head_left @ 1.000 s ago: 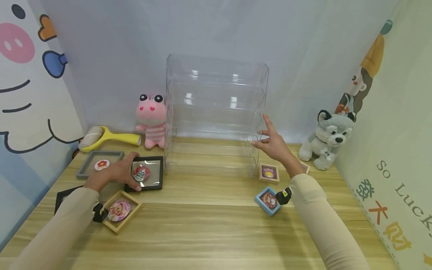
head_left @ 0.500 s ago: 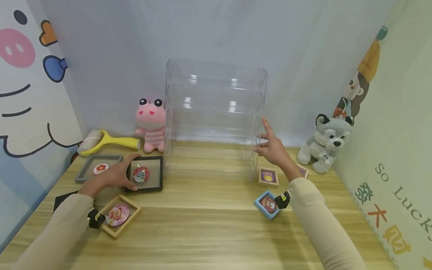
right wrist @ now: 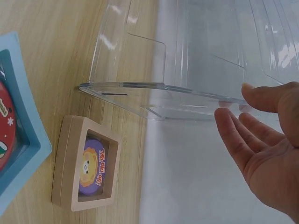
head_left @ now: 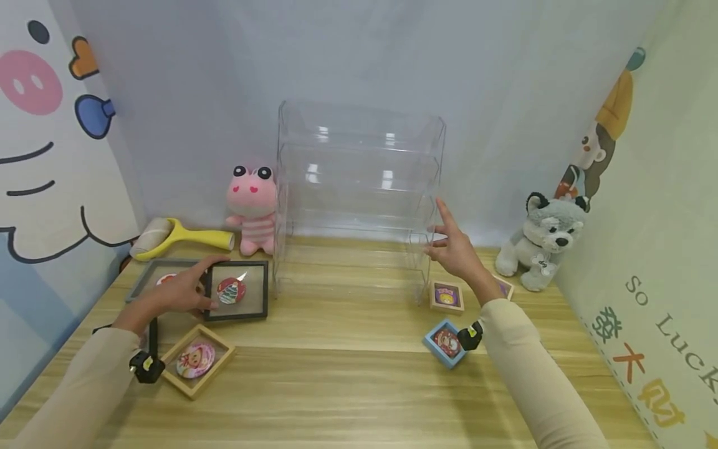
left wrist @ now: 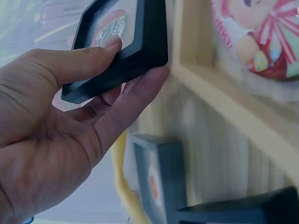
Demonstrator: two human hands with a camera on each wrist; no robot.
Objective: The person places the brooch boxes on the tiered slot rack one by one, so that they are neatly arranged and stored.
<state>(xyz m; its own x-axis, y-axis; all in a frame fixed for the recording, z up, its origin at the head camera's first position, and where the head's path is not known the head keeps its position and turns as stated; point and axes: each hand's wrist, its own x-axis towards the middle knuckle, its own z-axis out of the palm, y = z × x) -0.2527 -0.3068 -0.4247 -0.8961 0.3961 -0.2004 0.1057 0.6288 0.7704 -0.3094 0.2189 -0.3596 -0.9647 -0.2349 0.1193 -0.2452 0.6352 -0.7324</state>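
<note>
My left hand (head_left: pixel 174 294) pinches a black square display frame (head_left: pixel 253 293) by its left edge, thumb on the face and fingers beneath. A round Christmas-tree badge (head_left: pixel 231 290) shows behind its clear pane. In the left wrist view that black frame (left wrist: pixel 149 42) is tilted. At the clear tiered acrylic rack (head_left: pixel 359 165), my right hand (head_left: pixel 457 252) touches the right side panel with its fingers mostly straight. In the right wrist view, the thumb lies at the panel's edge (right wrist: pixel 187 91) and the other fingertips are against its outer face.
Left: a grey frame (head_left: pixel 162 262), a wooden frame (head_left: pixel 221 368), a mostly hidden black frame (head_left: pixel 153 337), a yellow-handled roller (head_left: pixel 196 238). Right: a small beige frame (head_left: pixel 447 308), a blue frame (head_left: pixel 440 352), another small frame (head_left: pixel 505 287). A pink plush (head_left: pixel 252 202) and husky plush (head_left: pixel 544 243) flank the rack.
My left hand has shifted left and now pinches the black frame's left edge, and the frame has moved slightly left. The right hand stays beside the rack. The head view has tilted slightly.
</note>
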